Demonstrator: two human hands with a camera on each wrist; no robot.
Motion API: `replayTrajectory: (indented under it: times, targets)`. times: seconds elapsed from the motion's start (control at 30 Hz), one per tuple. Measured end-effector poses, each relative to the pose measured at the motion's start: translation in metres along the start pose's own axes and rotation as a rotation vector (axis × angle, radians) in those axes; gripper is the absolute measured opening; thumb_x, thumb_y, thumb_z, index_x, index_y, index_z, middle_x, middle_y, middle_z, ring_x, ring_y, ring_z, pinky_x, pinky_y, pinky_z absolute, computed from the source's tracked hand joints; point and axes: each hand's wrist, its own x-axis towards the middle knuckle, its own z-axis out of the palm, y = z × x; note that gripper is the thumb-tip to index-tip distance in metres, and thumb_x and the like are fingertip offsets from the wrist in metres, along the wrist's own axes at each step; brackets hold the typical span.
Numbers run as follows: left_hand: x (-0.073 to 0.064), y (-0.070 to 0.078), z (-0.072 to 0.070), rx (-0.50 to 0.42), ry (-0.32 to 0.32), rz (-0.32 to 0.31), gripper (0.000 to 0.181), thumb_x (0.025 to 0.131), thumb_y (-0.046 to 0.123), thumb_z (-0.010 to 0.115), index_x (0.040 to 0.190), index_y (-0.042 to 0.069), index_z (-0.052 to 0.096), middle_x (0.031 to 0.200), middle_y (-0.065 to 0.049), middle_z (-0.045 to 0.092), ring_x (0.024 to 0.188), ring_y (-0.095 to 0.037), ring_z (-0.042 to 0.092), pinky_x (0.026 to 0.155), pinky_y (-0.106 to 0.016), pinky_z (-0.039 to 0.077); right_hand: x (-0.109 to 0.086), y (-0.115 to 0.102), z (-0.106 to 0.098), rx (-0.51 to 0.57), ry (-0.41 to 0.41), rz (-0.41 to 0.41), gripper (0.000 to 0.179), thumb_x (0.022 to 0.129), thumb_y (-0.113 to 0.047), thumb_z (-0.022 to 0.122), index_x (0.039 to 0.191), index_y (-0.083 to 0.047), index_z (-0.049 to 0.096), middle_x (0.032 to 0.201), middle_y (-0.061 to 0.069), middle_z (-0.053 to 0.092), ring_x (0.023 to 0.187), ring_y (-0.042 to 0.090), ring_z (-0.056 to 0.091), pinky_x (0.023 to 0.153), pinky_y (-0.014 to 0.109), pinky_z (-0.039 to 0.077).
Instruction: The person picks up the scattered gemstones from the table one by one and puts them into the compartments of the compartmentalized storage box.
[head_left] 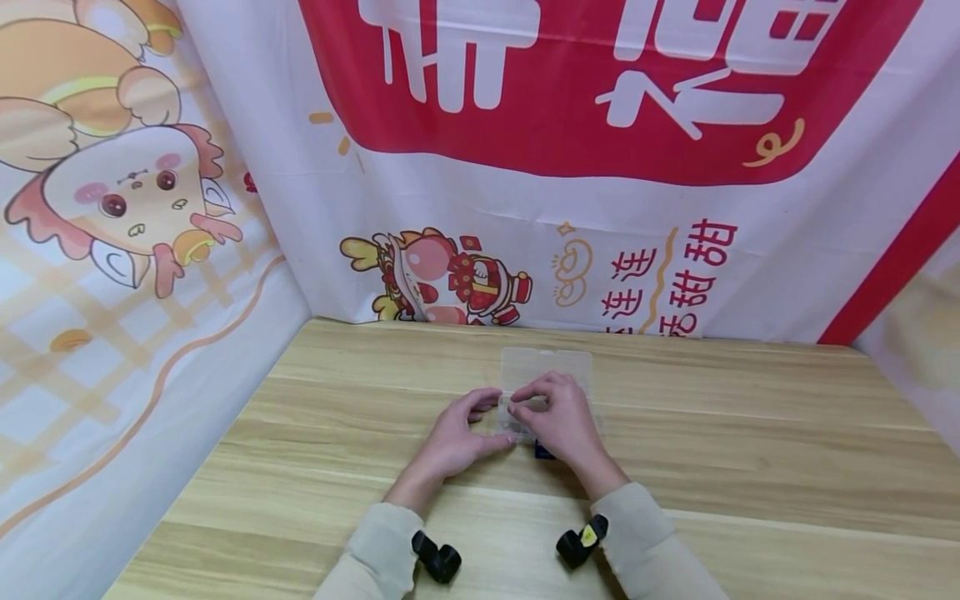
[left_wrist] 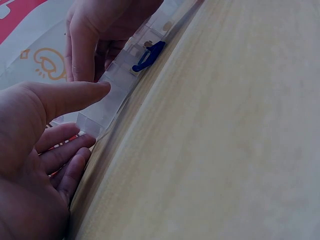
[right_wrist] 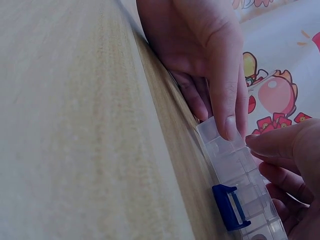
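Observation:
A clear plastic compartment box (right_wrist: 232, 160) stands on the table with its lid (head_left: 546, 363) raised at the back. A blue latch (right_wrist: 228, 207) sits on its front side. My left hand (head_left: 459, 437) holds the box's left end, with the thumb at the front corner and the fingers around the side. My right hand (head_left: 561, 421) is over the compartments, its thumb and index finger bent together near the left part of the box. I cannot tell whether anything is between those fingertips. Small brownish bits (left_wrist: 148, 44) show inside a compartment near the latch.
The wood-grain table (head_left: 750, 450) reaches back to a white and red printed cloth (head_left: 570, 192) hanging behind it. Another printed cloth (head_left: 135, 275) hangs along the left side. Black wrist cameras (head_left: 437, 560) sit on both light sleeves.

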Motion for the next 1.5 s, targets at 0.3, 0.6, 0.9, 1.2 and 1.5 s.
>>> replayTrajectory:
  times: [0.3, 0.6, 0.9, 1.2, 1.5]
  targets:
    - [0.001, -0.001, 0.001, -0.010, -0.007, -0.009, 0.073, 0.086, 0.028, 0.093, 0.151, 0.018, 0.061, 0.150, -0.007, 0.065, 0.141, -0.034, 0.056, 0.125, -0.056, 0.043, -0.001, 0.001, 0.000, 0.000, 0.007, 0.015, 0.007, 0.091, -0.021, 0.088, 0.097, -0.018, 0.086, 0.109, 0.002, 0.073, 0.111, 0.025, 0.060, 0.094, 0.044, 0.050]
    - [0.002, -0.002, 0.001, -0.009, -0.007, -0.004, 0.075, 0.085, 0.028, 0.093, 0.151, 0.017, 0.060, 0.150, -0.008, 0.065, 0.141, -0.034, 0.056, 0.124, -0.057, 0.042, -0.003, 0.005, -0.009, 0.041, 0.056, 0.000, 0.007, 0.091, -0.022, 0.086, 0.097, -0.017, 0.085, 0.112, 0.003, 0.075, 0.116, 0.025, 0.063, 0.101, 0.047, 0.057]
    - [0.004, -0.005, -0.001, -0.009, 0.014, -0.001, 0.074, 0.084, 0.024, 0.094, 0.150, 0.017, 0.061, 0.149, -0.008, 0.066, 0.139, -0.034, 0.058, 0.123, -0.057, 0.044, -0.012, 0.024, -0.039, 0.045, 0.111, 0.024, 0.008, 0.094, -0.021, 0.083, 0.100, -0.016, 0.083, 0.117, 0.006, 0.074, 0.119, 0.026, 0.062, 0.105, 0.050, 0.057]
    - [0.005, -0.006, 0.000, -0.020, 0.012, -0.018, 0.074, 0.084, 0.024, 0.093, 0.150, 0.018, 0.061, 0.151, -0.008, 0.064, 0.140, -0.035, 0.056, 0.124, -0.058, 0.042, -0.020, 0.057, -0.066, -0.019, 0.155, 0.035, 0.013, 0.097, -0.023, 0.081, 0.104, -0.012, 0.083, 0.116, 0.008, 0.075, 0.117, 0.028, 0.064, 0.102, 0.049, 0.058]
    - [0.005, -0.011, -0.005, -0.080, 0.021, -0.010, 0.073, 0.088, 0.023, 0.090, 0.153, 0.013, 0.058, 0.149, -0.012, 0.064, 0.139, -0.035, 0.058, 0.124, -0.056, 0.044, -0.033, 0.074, -0.092, -0.074, 0.154, 0.020, 0.023, 0.101, -0.033, 0.077, 0.111, -0.013, 0.082, 0.119, 0.010, 0.074, 0.121, 0.029, 0.062, 0.103, 0.055, 0.060]
